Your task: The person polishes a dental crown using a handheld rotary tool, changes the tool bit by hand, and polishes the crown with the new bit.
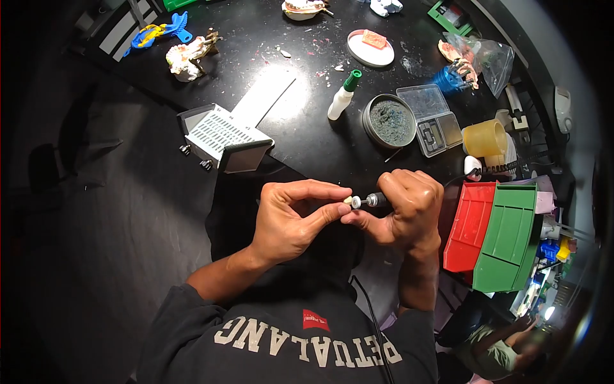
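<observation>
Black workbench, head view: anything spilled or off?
Yes: black benchtop is littered. Small pale crumbs and pinkish flecks lie loose between the lumpy cream-and-pink cast and the round white dish. Probably uncleaned debris.

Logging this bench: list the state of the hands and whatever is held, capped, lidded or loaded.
Left hand: pinching a small cream piece.
Right hand: gripping the rotary handpiece.
Rotary handpiece: held; spinning or not, cannot tell.
White squeeze bottle: green cap on.
Round tin: open, grey material inside.
Digital pocket scale: lid open, display unreadable.
White round dish: holding a pink block.
</observation>
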The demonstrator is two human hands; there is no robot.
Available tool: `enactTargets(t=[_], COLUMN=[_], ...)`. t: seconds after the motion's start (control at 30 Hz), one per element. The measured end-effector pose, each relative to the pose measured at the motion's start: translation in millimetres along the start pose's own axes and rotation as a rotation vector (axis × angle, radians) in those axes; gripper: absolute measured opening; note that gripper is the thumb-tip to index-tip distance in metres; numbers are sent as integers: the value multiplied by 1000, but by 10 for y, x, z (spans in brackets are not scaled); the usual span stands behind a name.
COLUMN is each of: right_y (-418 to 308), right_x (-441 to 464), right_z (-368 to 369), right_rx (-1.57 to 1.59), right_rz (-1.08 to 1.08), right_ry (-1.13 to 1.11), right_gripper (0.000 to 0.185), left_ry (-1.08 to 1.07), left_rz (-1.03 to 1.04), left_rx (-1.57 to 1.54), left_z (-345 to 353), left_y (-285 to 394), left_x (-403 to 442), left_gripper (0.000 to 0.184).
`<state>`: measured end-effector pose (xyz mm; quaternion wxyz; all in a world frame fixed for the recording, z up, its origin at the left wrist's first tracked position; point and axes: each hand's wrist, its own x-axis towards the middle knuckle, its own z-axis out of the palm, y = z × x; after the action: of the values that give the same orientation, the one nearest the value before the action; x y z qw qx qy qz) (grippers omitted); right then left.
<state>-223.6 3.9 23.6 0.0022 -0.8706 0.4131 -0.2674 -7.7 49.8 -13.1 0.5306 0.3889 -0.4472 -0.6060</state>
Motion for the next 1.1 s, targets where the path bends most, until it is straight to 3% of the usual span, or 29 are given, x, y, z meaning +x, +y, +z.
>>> enactTargets(t=[0.2, 0.5, 1.1], right_y=[-17, -3, 13], right_x=[0, -10, -32], right_z=[-24, -9, -9], right_rx=[-5, -7, -17], right_rz=[18, 15, 14], right_ry=[-3, -19, -32], right_gripper=[79, 79, 80], left_ry=[33, 46, 34], left_rz=[-20, 49, 45], left_rx=[-113, 69, 32], left_z=[24, -12, -6], left_y=[-25, -4, -8], left_x=[-3, 13, 16], left_gripper=[16, 17, 17])
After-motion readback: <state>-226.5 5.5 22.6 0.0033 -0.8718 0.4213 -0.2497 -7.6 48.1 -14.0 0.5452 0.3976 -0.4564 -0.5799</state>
